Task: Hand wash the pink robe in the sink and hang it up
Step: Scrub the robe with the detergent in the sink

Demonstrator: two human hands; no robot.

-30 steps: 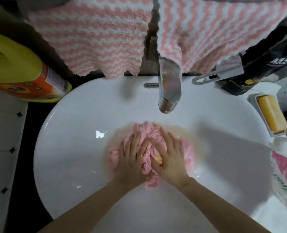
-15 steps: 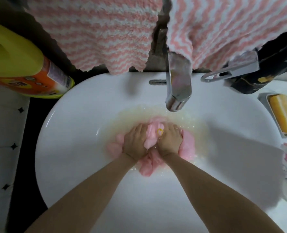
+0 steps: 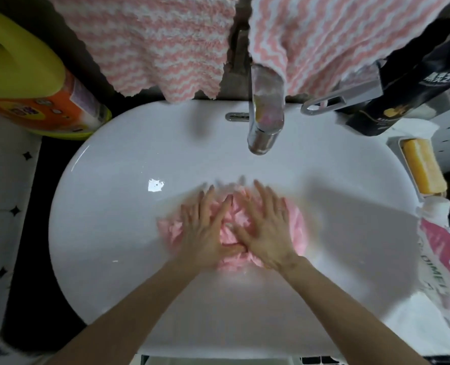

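The pink robe (image 3: 296,227) lies bunched and wet in the bottom of the white sink (image 3: 108,233), in shallow water. My left hand (image 3: 205,230) presses flat on its left part with the fingers spread and straight. My right hand (image 3: 267,227) presses flat on its right part, fingers also straight and pointing toward the tap. The two thumbs nearly meet over the cloth. Much of the robe is hidden under both palms.
A chrome tap (image 3: 264,111) overhangs the basin's far side. Pink-and-white striped towels (image 3: 160,46) hang behind it. A yellow-and-orange detergent jug (image 3: 31,85) lies at the left. At the right are a yellow soap bar (image 3: 424,167) in its dish, a dark pouch (image 3: 408,90) and a pink-and-white bag (image 3: 439,262).
Half a second ago both hands were clenched, bunching the robe toward the tap. Now the fingers have spread flat and the hands press the cloth down, slightly nearer to me.
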